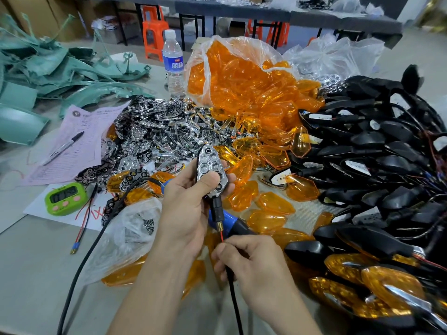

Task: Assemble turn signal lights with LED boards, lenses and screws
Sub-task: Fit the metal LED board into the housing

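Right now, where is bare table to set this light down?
Bare grey tabletop lower left, bordered by the black cable, green digital timer and clear plastic bag. Centre and right are crowded: orange plastic lenses, black plastic housings.

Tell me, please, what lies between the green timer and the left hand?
In the head view, a black cable and a clear bag of screws lie there.

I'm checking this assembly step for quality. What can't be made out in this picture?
Head view:
- Green timer: digits too blurred to read.
- Pink form: writing too small.
- Whether an LED board sits inside the light in the left hand: hidden by its chrome reflector and the thumb.
- How the right hand grips the wires: hidden under its curled fingers.
- Finished lights: cut off by the bottom-right edge.
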Demonstrator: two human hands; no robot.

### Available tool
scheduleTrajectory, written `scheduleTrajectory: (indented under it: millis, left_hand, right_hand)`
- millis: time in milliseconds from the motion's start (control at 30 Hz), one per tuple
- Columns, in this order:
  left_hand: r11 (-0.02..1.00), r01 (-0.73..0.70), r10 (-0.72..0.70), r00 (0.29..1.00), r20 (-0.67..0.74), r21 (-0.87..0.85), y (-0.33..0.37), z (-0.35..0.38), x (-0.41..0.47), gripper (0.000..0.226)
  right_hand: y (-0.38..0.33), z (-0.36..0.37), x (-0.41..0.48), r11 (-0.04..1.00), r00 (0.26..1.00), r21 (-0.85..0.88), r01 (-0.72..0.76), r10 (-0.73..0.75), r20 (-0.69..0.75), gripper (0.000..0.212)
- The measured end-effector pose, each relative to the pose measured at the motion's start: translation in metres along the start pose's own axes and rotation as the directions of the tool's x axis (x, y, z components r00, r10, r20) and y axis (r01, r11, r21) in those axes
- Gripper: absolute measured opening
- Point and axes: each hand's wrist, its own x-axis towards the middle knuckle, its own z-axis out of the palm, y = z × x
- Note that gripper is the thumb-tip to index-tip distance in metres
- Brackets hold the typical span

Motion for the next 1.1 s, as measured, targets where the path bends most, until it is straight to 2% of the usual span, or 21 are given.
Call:
scheduleTrajectory:
  millis: [67,100,300,467,733,867,933,1000,1100]
  left_hand:
    - [1.0,-0.005,0.005,1.0,-0.008,0.004,0.002,-0.002,0.001,0.043]
    - [1.0,-0.005,0.005,1.0,-0.009,0.005,0.002,-0.003,0.001,0.044]
    - [0.999,-0.004,0.003,0.999,0.035,0.034,-0.002,0.0,-0.002,0.039]
    - [0.989,-0.019,0.01,0.998,0.065,0.145,-0.004,0.001,-0.005,0.03]
    - [0.973,-0.019,0.005,0.998,0.06,0.229,-0.006,0.001,-0.006,0.036]
    - [0.983,0.031,-0.052,0.992,0.113,0.183,-0.007,0.0,-0.007,0.042]
    - [0.99,0.094,-0.108,0.983,0.146,0.102,-0.005,-0.001,-0.007,0.041]
    - [0.99,0.136,-0.139,0.977,0.16,0.032,-0.003,-0.002,-0.007,0.042]
    - [0.99,0.142,-0.143,0.98,0.139,0.017,-0.003,-0.003,-0.005,0.04]
  right_hand:
    - [0.004,-0.002,-0.001,0.995,0.997,-0.097,-0.008,0.015,0.079,0.019]
    - [0.004,-0.002,-0.001,0.996,0.996,-0.088,-0.007,0.015,0.088,0.017]
    - [0.002,0.005,0.002,0.987,0.998,0.159,0.027,-0.018,-0.054,0.024]
    - [0.005,0.009,0.001,0.982,0.995,0.186,0.038,-0.019,-0.102,0.028]
    - [0.004,0.017,-0.004,0.981,0.957,0.194,0.003,0.053,-0.285,0.029]
    - [0.001,0.021,-0.003,0.988,0.915,0.151,-0.025,0.083,-0.395,0.025]
    - [0.001,0.019,-0.002,0.991,0.895,0.13,-0.008,0.065,-0.441,0.026]
    - [0.001,0.016,-0.001,0.99,0.893,0.138,0.015,0.049,-0.448,0.022]
    - [0.002,0.014,0.0,0.989,0.908,0.149,0.009,0.054,-0.415,0.023]
